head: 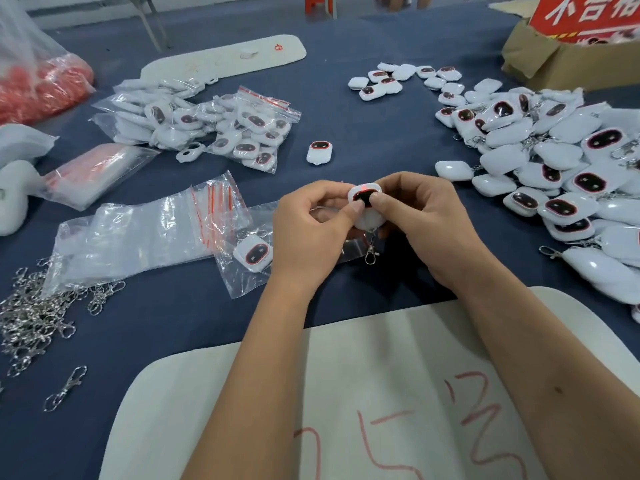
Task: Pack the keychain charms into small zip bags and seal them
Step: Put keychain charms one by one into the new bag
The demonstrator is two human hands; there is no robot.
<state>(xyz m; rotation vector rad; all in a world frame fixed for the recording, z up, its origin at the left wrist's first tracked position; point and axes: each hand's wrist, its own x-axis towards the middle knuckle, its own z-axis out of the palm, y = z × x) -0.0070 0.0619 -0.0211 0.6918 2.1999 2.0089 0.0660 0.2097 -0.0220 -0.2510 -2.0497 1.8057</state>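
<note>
Both hands hold one white keychain charm (pixel 364 195) with a dark, red-rimmed face above the blue table; a red light glows at its top edge. My left hand (pixel 311 223) and my right hand (pixel 415 216) pinch it, both thumbs pressing on its face. Its metal clasp (pixel 371 252) dangles below. A second charm (pixel 252 252) lies inside a small zip bag (pixel 242 275) just left of my left hand. A stack of flat zip bags with red seal lines (pixel 138 233) lies further left. A big heap of loose charms (pixel 561 168) fills the right side.
Bagged charms (pixel 214 126) are piled at back left. One lone charm (pixel 319 152) lies mid-table. Several loose metal clasps (pixel 38 306) spread at the left edge. A white foam sheet with red writing (pixel 381 393) lies under my forearms. A cardboard box (pixel 561 60) stands at back right.
</note>
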